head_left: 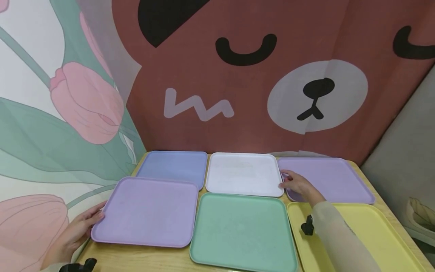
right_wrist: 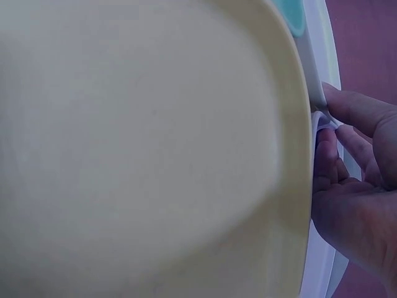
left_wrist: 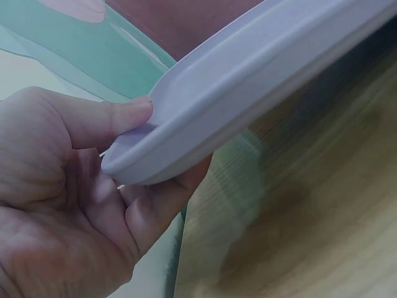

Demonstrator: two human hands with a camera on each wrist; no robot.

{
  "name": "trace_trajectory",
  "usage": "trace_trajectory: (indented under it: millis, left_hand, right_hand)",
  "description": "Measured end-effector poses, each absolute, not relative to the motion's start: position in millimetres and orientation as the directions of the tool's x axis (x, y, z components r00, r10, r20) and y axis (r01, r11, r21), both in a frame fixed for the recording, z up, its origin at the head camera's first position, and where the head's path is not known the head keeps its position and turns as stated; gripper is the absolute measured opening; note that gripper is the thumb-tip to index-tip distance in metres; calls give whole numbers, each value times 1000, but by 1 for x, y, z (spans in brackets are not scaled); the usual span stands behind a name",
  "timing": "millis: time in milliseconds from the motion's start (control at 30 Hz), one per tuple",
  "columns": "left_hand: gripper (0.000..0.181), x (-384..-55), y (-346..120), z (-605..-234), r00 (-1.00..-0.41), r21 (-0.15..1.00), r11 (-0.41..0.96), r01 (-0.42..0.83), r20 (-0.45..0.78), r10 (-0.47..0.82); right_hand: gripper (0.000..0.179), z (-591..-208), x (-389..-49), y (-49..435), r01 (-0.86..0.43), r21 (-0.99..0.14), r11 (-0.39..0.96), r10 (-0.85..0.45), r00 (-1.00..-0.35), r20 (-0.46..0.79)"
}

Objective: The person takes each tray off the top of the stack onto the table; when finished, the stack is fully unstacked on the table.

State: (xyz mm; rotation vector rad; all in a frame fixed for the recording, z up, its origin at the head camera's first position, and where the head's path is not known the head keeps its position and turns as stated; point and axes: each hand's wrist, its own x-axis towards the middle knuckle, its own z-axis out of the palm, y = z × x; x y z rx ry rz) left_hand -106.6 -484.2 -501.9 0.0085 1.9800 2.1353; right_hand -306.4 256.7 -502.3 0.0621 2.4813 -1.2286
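Thumb on top and fingers beneath, my left hand [head_left: 76, 230] grips the left rim of a light purple tray [head_left: 149, 211]. That tray is tilted and its far edge overlaps a blue tray [head_left: 173, 164]; the left wrist view shows its held corner [left_wrist: 167, 139] raised above the wood. My right hand [head_left: 300, 184] is at the right edge of a white tray [head_left: 242, 173], thumb on its rim and other fingers curled in beside a second purple tray [head_left: 333, 179]. In the right wrist view, the yellow tray [right_wrist: 142, 143] fills most of the picture.
A green tray [head_left: 244, 230] lies front centre on the wooden table [head_left: 136, 258], beside the yellow one under my right forearm. Behind stands a brown bear-patterned cloth [head_left: 204, 136], with a tulip-patterned cloth [head_left: 88, 102] on the left. A grey surface [head_left: 408, 132] rises at right.
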Motion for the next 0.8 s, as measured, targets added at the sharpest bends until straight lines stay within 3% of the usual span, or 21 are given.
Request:
trace_trajectory:
  millis: [300, 800]
  left_hand:
    - [52, -99, -489, -506, -946, 976, -104, -191, -155, 287]
    - [50, -91, -490, -515, -919, 952, -14, -304, -290, 269]
  right_hand:
    - [82, -505, -306, 257, 192, -754, 628, -118, -934, -336]
    - [83, -503, -306, 258, 182, -758, 627, -128, -935, -330]
